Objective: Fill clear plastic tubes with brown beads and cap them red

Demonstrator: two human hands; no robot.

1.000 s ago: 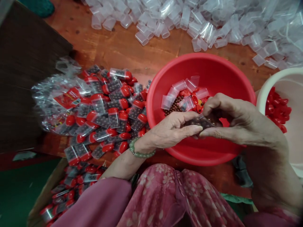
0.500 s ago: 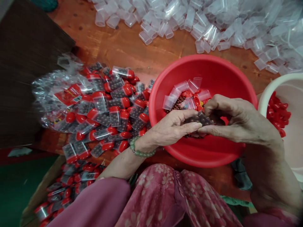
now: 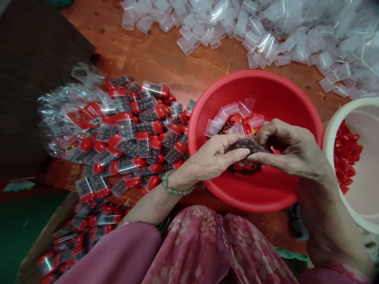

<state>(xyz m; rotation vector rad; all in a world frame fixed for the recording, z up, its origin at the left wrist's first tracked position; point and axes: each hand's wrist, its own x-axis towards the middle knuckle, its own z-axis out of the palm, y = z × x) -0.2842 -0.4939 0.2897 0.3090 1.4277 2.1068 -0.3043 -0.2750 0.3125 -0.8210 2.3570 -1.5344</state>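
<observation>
Over the red basin (image 3: 254, 201), my left hand (image 3: 211, 159) grips a clear plastic tube (image 3: 244, 146) filled with dark brown balls, its thumb along the near side. My right hand (image 3: 291, 148) is closed at the tube's right end, thumb and fingers pinched together there. Whether a cap sits between those fingers is hidden. Below the hands in the basin lie loose brown balls (image 3: 244, 169), several clear tubes (image 3: 229, 109) and red pieces (image 3: 236, 118).
Filled tubes with red caps (image 3: 148, 128) are heaped at left, beside a clear plastic bag (image 3: 59, 118). More lie in a carton (image 3: 29, 246) below. Clear tubes (image 3: 213, 23) are piled at the back. A white basin (image 3: 327, 146) at right holds red caps (image 3: 346, 154).
The filled tube and both hands have shifted slightly left, and more of the tube shows between them. More brown balls show beneath the hands. The view has moved a little.
</observation>
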